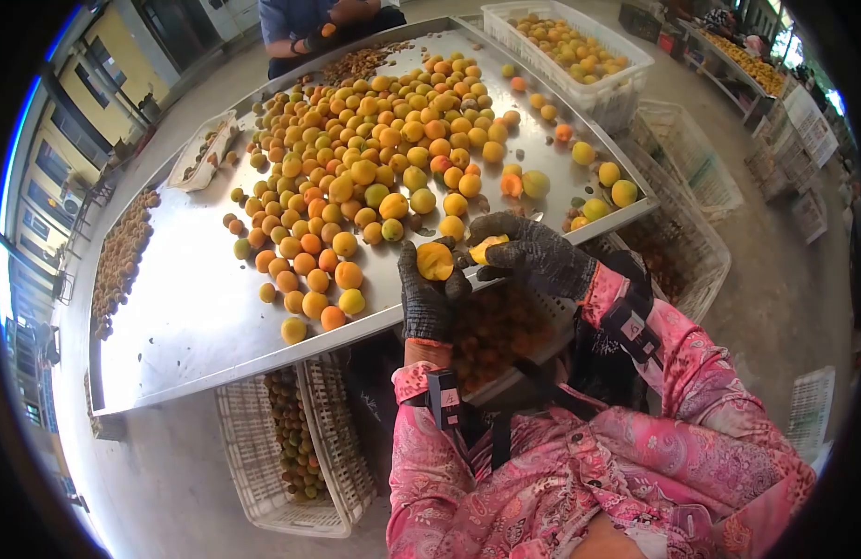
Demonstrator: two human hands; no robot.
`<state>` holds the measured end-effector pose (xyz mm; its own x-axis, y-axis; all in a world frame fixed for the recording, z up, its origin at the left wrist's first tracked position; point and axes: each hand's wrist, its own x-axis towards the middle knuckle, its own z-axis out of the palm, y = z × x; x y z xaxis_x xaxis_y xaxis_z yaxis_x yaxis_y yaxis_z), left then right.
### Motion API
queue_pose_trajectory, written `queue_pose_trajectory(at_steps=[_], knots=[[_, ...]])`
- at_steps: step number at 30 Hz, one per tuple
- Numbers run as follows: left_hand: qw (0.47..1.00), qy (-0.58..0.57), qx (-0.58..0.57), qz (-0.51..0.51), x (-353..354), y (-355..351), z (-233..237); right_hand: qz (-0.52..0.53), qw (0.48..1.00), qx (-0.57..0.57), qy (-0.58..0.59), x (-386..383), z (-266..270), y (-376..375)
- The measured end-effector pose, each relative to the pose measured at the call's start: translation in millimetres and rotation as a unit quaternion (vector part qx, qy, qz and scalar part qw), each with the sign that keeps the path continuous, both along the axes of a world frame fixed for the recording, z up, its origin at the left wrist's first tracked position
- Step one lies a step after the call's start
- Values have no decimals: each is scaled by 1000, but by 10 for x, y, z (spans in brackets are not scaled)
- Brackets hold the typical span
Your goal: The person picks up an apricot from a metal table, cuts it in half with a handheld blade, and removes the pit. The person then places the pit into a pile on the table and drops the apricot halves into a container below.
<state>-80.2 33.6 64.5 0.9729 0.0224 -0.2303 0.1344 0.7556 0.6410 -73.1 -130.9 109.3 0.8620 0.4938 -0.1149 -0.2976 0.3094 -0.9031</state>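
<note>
My left hand (427, 303), in a dark grey work glove, holds an opened apricot piece (435, 262) with its yellow flesh facing up. Close beside it, my gloved right hand (540, 257) pinches another apricot piece (488, 249) between thumb and fingers. A small bright sliver shows above the right knuckles; what it belongs to is hidden. Both hands are over the near edge of a metal table (202, 307). Whole apricots (363, 171) lie heaped just beyond them, yellow to orange, some greenish.
Apricot pits (123, 252) line the table's left side, near a white tray (199, 158). White crates of apricots stand at the far right (626, 79) and below the table (335, 447). Under my hands is a container of dark orange pieces (500, 340). A person (305, 23) works opposite.
</note>
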Motion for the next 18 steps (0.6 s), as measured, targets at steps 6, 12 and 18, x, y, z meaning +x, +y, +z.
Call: queue_pose_trajectory(at_steps=[6, 12, 18], knots=[[994, -86, 13, -71, -222, 84, -76, 6, 996, 12, -84, -111, -195, -187], [982, -41, 114, -145, -566, -8, 11, 14, 987, 49, -154, -270, -249, -308], [753, -294, 580, -100, -710, 58, -227, -41, 971, -28, -236, -409, -228, -342]])
